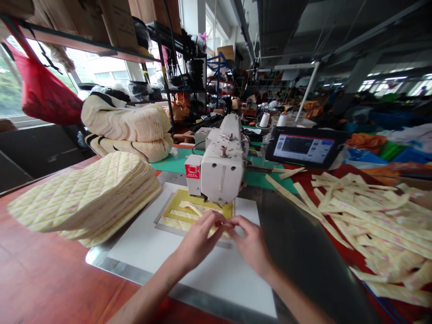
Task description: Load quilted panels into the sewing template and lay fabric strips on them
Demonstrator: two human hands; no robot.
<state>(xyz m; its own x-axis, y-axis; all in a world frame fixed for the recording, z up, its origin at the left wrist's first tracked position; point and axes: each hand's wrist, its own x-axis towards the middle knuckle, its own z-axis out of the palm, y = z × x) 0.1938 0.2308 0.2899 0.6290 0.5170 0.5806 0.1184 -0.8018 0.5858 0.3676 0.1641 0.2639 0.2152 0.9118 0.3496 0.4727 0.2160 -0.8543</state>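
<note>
My left hand (199, 236) and my right hand (248, 240) meet fingertip to fingertip just in front of the white sewing machine (221, 164). Both hands pinch a pale yellow fabric strip (195, 209) that lies on a yellow template (184, 211) under the machine head. The template rests on a white plate (141, 247) set in the table. Fingers of both hands are curled and pressed together on the strip's near end.
A stack of quilted yellow pads (87, 195) sits at the left on the red table (40, 279). Many loose yellow strips (371, 211) lie at the right. A touchscreen panel (303, 148) stands behind the machine, with bundles of quilted fabric (128, 128) at the back left.
</note>
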